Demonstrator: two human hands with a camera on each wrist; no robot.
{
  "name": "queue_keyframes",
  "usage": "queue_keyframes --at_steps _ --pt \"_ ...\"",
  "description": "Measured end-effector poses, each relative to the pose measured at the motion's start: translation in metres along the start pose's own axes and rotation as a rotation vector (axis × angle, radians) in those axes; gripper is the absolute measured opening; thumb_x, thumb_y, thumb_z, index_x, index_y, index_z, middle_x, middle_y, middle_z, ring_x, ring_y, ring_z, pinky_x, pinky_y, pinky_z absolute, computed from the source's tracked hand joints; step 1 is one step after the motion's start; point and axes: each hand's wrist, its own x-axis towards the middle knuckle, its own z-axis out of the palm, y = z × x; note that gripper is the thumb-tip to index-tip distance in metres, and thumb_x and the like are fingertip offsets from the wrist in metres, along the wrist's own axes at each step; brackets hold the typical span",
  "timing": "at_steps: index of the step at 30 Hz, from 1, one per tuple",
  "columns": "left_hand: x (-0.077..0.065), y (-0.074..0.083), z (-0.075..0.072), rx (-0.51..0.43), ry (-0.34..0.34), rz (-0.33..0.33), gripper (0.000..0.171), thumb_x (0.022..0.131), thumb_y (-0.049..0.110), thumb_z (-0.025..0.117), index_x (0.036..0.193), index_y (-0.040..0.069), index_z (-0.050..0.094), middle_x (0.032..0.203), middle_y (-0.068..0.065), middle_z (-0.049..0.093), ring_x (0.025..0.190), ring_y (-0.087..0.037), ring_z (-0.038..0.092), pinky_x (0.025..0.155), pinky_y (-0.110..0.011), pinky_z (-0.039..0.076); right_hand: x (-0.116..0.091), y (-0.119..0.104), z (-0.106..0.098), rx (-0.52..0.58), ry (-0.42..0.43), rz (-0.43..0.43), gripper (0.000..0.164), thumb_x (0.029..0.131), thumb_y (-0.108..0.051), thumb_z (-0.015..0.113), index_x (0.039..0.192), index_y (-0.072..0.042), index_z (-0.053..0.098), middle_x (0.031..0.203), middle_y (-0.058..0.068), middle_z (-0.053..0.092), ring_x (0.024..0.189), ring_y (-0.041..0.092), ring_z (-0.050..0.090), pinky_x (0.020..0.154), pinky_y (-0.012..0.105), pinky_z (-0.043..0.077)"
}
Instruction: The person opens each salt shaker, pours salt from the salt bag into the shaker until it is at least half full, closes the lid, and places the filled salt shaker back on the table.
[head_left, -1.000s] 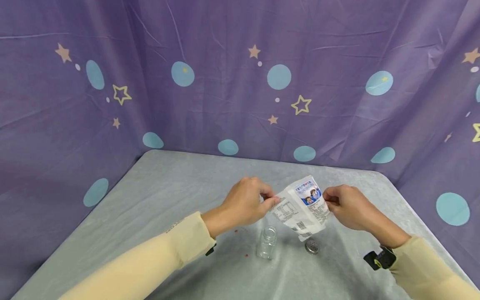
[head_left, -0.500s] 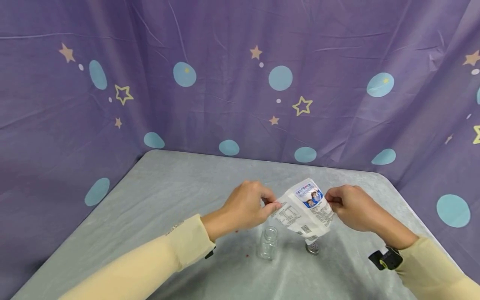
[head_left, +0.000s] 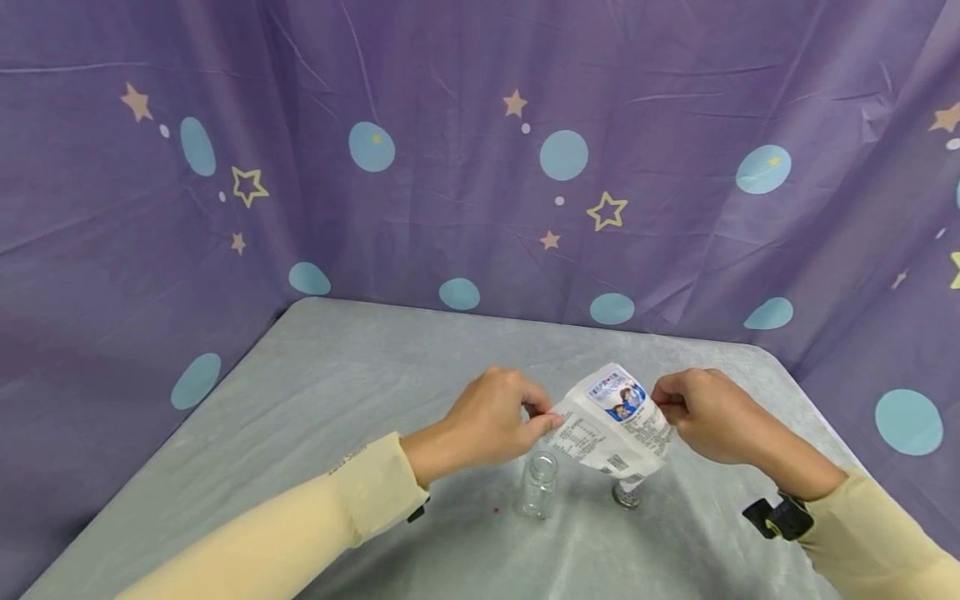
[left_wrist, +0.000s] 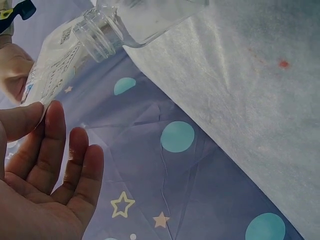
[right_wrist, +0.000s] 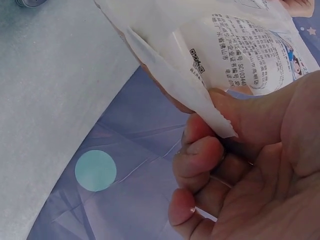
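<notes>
A white printed plastic packet (head_left: 611,425) with a blue picture panel hangs tilted between my hands, above the table. My left hand (head_left: 493,417) pinches its left edge between thumb and forefinger; the other fingers (left_wrist: 90,170) are loosely bent. At the opposite edge my right hand (head_left: 712,417) pinches a folded corner (right_wrist: 220,122) with thumb and curled fingers. Just below and left of the packet stands a clear glass jar (head_left: 538,492), uncapped and upright. A metal shaker lid (head_left: 626,497) with holes lies on the table right of the jar, partly covered by the packet's lower corner.
A pale grey cloth covers the table (head_left: 375,358). Behind it and along the sides hangs a purple curtain (head_left: 465,167) with stars and dots. A small red speck (head_left: 496,509) lies left of the jar.
Both hands keep their pinch on the packet. It has shifted slightly down and to the right, and its lower corner now overlaps the shaker lid. The jar stays put.
</notes>
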Motion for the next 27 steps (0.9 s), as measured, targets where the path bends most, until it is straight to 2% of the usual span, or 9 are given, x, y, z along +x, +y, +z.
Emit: queue_keyframes --at_steps 13,19,25,27 --pt "-0.0034 0.0000 0.0021 -0.005 -0.050 -0.026 0.016 0.093 0.025 0.078 0.079 0.019 0.081 0.070 0.018 0.069 0.053 0.000 0.046 0.053 -0.020 0.038 -0.0024 -0.0050 -0.0045 -0.009 -0.028 0.006 0.031 0.085 0.005 0.066 0.076 -0.024 0.068 0.069 -0.014 0.057 0.063 0.005 0.048 0.058 0.027 0.041" --pt "-0.0053 -0.0011 0.0022 0.010 -0.048 -0.029 0.017 0.093 0.026 0.078 0.077 0.021 0.080 0.071 0.019 0.068 0.059 -0.002 0.047 0.062 -0.023 0.040 -0.0027 -0.0070 -0.0066 -0.003 -0.041 0.014 0.030 0.087 0.004 0.066 0.076 -0.023 0.068 0.069 -0.011 0.057 0.062 0.006 0.047 0.057 0.027 0.041" --pt "-0.0062 -0.0026 0.0023 -0.006 -0.063 -0.029 0.019 0.093 0.026 0.078 0.076 0.020 0.079 0.071 0.019 0.068 0.058 -0.003 0.046 0.059 -0.023 0.038 -0.0037 -0.0074 -0.0087 -0.020 -0.034 0.008 0.030 0.087 0.003 0.068 0.076 -0.025 0.067 0.068 -0.013 0.054 0.063 0.005 0.047 0.058 0.027 0.041" --pt "-0.0068 -0.0026 0.0025 -0.006 -0.069 -0.032 0.017 0.093 0.026 0.078 0.078 0.020 0.080 0.073 0.019 0.069 0.060 -0.003 0.047 0.061 -0.023 0.039 -0.0039 -0.0078 -0.0094 -0.025 -0.032 0.006 0.030 0.087 0.003 0.069 0.076 -0.025 0.067 0.068 -0.014 0.054 0.063 0.005 0.047 0.059 0.027 0.041"
